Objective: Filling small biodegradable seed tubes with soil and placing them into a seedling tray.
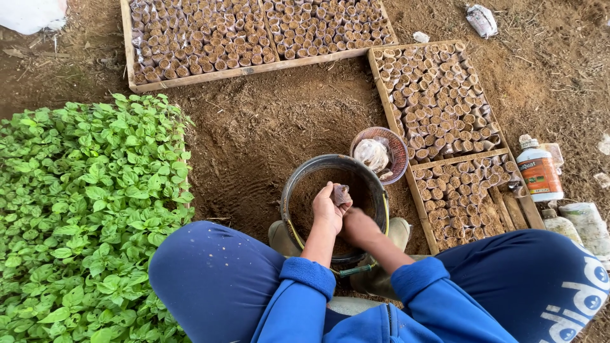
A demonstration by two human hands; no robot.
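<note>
My left hand holds a small plastic seedling bag filled with soil, pinched at its top over a black bucket of brown soil. Just to the right, my right hand is low inside the bucket with its fingers curled in the soil; what it grips is hidden. The bucket stands on the ground between my knees in blue trousers.
Wooden trays packed with several soil-filled bags lie ahead and to the right. A small mesh basket with a crumpled plastic bag sits beside the bucket. Green seedlings fill the left. A white bottle stands at right.
</note>
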